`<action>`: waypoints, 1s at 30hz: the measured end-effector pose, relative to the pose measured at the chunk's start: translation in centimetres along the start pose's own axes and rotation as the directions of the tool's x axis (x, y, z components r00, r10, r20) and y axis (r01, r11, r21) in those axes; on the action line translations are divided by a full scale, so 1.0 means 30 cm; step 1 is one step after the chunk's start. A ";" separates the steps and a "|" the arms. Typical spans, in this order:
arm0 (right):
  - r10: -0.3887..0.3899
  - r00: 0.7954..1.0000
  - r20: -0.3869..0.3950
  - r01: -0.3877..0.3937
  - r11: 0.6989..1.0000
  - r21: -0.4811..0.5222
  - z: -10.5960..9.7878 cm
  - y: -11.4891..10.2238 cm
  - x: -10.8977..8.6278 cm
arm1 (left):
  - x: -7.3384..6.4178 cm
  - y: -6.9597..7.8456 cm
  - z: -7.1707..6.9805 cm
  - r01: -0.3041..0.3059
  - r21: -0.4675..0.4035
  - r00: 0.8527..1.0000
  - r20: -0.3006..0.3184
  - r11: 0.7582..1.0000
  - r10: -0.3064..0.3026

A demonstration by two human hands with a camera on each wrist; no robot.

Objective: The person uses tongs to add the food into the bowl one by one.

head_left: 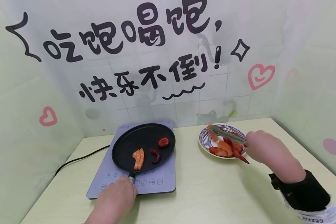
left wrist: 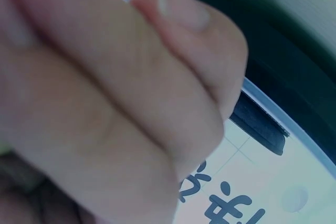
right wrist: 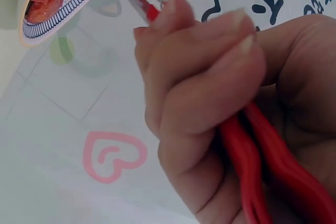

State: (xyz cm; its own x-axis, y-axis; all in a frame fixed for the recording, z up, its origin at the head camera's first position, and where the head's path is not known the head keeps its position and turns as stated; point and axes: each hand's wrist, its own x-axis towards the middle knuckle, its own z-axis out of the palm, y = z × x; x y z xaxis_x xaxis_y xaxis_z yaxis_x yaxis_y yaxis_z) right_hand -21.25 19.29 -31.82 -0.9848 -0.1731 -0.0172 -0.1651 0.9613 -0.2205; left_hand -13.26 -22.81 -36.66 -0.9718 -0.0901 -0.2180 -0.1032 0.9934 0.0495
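My left hand (head_left: 116, 197) grips the handle of a black frying pan (head_left: 128, 140); in the left wrist view its curled fingers (left wrist: 131, 93) fill much of the frame. Inside the pan lie an orange, white-striped salmon piece (head_left: 139, 158), a dark red curled tentacle-like piece (head_left: 156, 156) and a round red piece (head_left: 163, 142). My right hand (head_left: 271, 152) holds metal tongs (head_left: 228, 134) by their red handles (right wrist: 244, 153). Their tips are at an orange food piece (head_left: 210, 131) by the left side of a patterned plate (head_left: 203, 143); whether they pinch it I cannot tell.
Under the pan is a grey-lilac induction cooker (head_left: 168, 183), with a black cable (head_left: 81, 157) running off to the left. Several red and orange food pieces (head_left: 225, 147) lie on the plate. A wall sheet (head_left: 168, 115) with black lettering stands behind the table (head_left: 207, 189).
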 end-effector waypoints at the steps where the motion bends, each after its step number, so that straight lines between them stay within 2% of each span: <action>1: 0.006 1.000 0.005 -0.006 1.000 0.012 -0.001 0.002 0.001 | -0.002 0.001 -0.002 0.000 0.000 1.000 0.002 1.000 0.000; 19: 0.037 0.999 -0.017 -0.037 0.998 0.041 -0.039 0.011 -0.013 | 0.007 0.003 0.009 -0.025 0.015 1.000 -0.014 1.000 0.025; 25: 0.001 1.000 -0.018 0.002 0.989 0.147 -0.035 -0.037 -0.006 | 0.015 -0.002 0.013 -0.032 0.058 0.999 0.016 0.998 0.031; 28: -0.024 1.000 -0.018 0.027 0.975 0.220 -0.022 -0.077 0.000 | 0.019 -0.004 0.013 -0.012 0.040 1.000 0.019 0.999 0.011; 30: -0.045 0.999 -0.006 0.045 0.958 0.282 -0.009 -0.105 0.003 | 0.021 -0.006 0.016 -0.020 0.039 1.000 0.010 0.999 0.019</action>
State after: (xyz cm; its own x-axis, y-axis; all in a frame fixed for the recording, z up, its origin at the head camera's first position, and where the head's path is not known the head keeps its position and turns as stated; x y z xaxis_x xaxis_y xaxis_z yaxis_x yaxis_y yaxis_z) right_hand -20.85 16.30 -30.87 -0.9767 -0.2146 -0.0016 -0.1867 0.8533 -0.4868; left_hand -13.74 -23.02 -37.27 -0.9715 -0.0703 -0.2266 -0.0758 0.9970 0.0158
